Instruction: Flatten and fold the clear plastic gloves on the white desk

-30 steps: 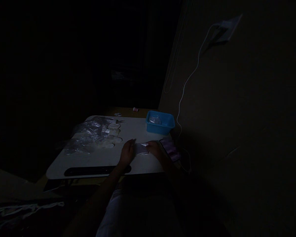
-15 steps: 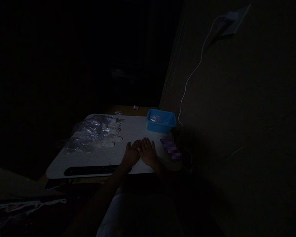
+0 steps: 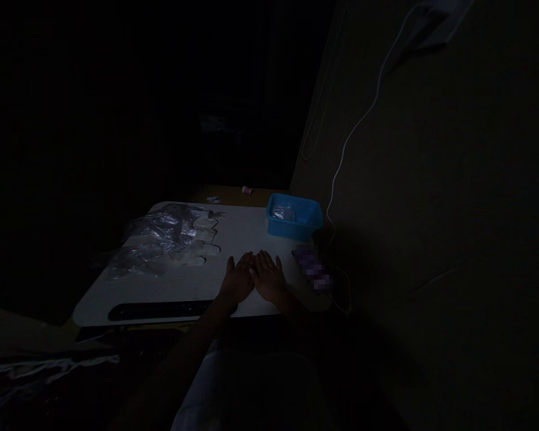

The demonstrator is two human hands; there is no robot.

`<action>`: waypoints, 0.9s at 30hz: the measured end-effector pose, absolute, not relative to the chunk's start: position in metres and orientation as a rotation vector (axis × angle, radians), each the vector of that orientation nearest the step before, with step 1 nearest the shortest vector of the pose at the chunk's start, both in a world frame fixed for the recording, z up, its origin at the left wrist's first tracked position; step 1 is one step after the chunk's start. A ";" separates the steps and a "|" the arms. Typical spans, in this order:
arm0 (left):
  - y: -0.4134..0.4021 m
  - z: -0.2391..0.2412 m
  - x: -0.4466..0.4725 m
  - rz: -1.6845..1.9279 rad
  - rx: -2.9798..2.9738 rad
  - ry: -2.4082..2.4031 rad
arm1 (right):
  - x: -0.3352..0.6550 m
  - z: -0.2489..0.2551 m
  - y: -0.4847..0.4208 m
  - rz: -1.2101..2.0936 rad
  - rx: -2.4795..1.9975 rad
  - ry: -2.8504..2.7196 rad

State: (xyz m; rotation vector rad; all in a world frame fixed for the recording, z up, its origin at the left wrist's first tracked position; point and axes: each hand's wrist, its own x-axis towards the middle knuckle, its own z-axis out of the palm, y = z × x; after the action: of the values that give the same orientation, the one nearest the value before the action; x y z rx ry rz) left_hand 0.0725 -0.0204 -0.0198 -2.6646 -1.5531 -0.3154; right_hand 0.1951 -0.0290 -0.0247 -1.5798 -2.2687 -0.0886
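My left hand (image 3: 238, 279) and my right hand (image 3: 268, 278) are side by side over the near part of a white table (image 3: 238, 224), their inner edges touching or nearly so. Both are open with fingers stretched forward and thumbs out, and nothing shows in either. In the dim light I cannot tell whether they rest on the tabletop. A phone-like purple thing (image 3: 313, 269), blurred out, lies to the right of my right hand. Left of my left hand is a clear plastic bag (image 3: 161, 230), with several white, rounded pieces (image 3: 206, 236) at its right side.
A blue basket (image 3: 291, 230) holding a clear plastic packet (image 3: 282, 212) stands at the back right. A white cable (image 3: 341, 157) runs down the right wall. Behind the table lie a small pink-and-white spool-like thing (image 3: 247, 190) and a crumpled scrap (image 3: 213, 199). A black strip (image 3: 161, 310) edges the front.
My fingers are slightly more spread and my hands sit a touch further apart at the tips. The view has shifted a little; the things on the table have stayed put.
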 end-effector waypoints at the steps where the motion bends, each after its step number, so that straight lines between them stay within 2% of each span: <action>1: -0.020 -0.020 0.073 -0.312 -2.666 -1.551 | 0.195 -0.025 -0.029 -0.091 -1.579 -2.264; 12: -0.019 -0.022 0.073 -0.320 -2.643 -1.571 | 0.195 -0.025 -0.025 -0.015 -1.613 -2.244; 17: -0.021 -0.021 0.074 -0.385 -2.580 -1.560 | 0.209 -0.012 -0.009 0.177 -1.693 -2.133; 27: -0.022 -0.024 0.071 -0.538 -2.521 -1.591 | 0.217 0.029 0.026 0.511 -1.960 -2.343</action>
State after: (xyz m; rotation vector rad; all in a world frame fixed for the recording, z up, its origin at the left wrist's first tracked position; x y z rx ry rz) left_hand 0.0709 -0.0221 -0.0239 -2.5213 -1.5909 -0.5384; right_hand 0.2169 0.0258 0.0293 -1.9602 -2.3427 0.5107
